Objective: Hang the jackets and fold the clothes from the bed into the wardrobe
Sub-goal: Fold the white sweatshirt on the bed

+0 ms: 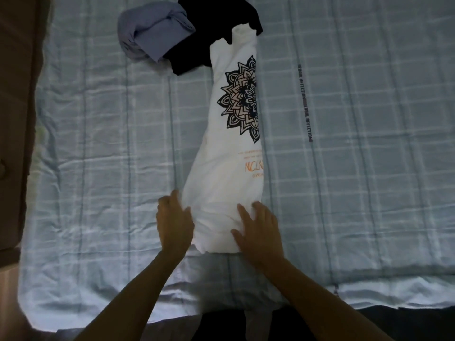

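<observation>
Blue checked bed [98,143] carries the white shirt [229,168], folded lengthwise into a strip, its collar end touching a black garment [216,18]. The left grip [174,222] curls on the hem's left edge, while the right grip [258,230] lies flat and open on the hem. Folding looks midway; next, the hem needs carrying evenly toward the collar.

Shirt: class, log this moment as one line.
shirt: folded lengthwise on bed | left hand: holds edge | right hand: flat on hem
</observation>
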Demonstrator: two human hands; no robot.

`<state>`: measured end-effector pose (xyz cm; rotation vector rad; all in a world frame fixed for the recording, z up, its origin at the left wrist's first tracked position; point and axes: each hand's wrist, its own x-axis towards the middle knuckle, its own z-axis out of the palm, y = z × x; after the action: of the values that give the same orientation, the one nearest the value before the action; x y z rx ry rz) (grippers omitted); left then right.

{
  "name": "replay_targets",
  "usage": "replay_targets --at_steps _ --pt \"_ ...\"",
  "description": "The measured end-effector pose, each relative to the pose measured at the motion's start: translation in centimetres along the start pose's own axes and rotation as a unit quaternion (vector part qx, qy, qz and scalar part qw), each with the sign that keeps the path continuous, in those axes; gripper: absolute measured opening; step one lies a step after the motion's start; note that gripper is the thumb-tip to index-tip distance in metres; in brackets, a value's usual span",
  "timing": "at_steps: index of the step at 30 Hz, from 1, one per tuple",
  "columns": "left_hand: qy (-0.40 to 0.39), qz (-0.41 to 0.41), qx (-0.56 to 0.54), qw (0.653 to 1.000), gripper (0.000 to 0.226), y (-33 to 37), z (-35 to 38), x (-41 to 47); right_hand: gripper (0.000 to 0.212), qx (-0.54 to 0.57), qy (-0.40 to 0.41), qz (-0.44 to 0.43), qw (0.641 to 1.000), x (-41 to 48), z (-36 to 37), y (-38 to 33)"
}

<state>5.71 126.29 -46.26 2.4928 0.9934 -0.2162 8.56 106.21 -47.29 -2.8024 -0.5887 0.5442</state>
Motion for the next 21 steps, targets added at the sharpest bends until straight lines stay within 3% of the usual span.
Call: replay_targets --at_steps 1,3,5,7,11,16,21 --pt "0.010 0.103 0.027 0.994 0.041 -0.3 0.3 -0.5 0.070 -0.022 0.031 -0.057 0.998 -0.4 0.6 0.3" --pt "-0.026 0.318 0.080 0.944 0.042 -1.3 1.7 -1.7 0.080 -0.052 0.030 -0.152 0.987 -1.2 1.4 1.1" --pt "-0.118 0.401 0.141 0.897 0.065 -2.7 3.0 -3.1 0.087 -0.071 -0.002 -0.156 0.985 -1.5 2.3 1.6" --pt "-0.162 0.395 0.172 0.888 0.086 -3.6 4.0 -3.2 0.090 -0.086 -0.022 -0.125 0.988 -1.5 2.9 2.0" --pt "-0.126 0.400 0.175 0.891 0.093 -3.6 4.6 -1.5 0.076 -0.079 0.009 -0.109 0.991 -0.7 3.4 2.0" --pt "-0.067 0.399 0.126 0.906 0.075 -2.5 5.3 -1.9 0.072 -0.036 0.005 -0.093 0.995 0.7 3.2 1.8" --pt "-0.057 0.390 0.087 0.915 0.063 -1.7 3.7 -3.9 0.073 -0.017 0.020 -0.109 0.994 -0.9 1.3 1.2"
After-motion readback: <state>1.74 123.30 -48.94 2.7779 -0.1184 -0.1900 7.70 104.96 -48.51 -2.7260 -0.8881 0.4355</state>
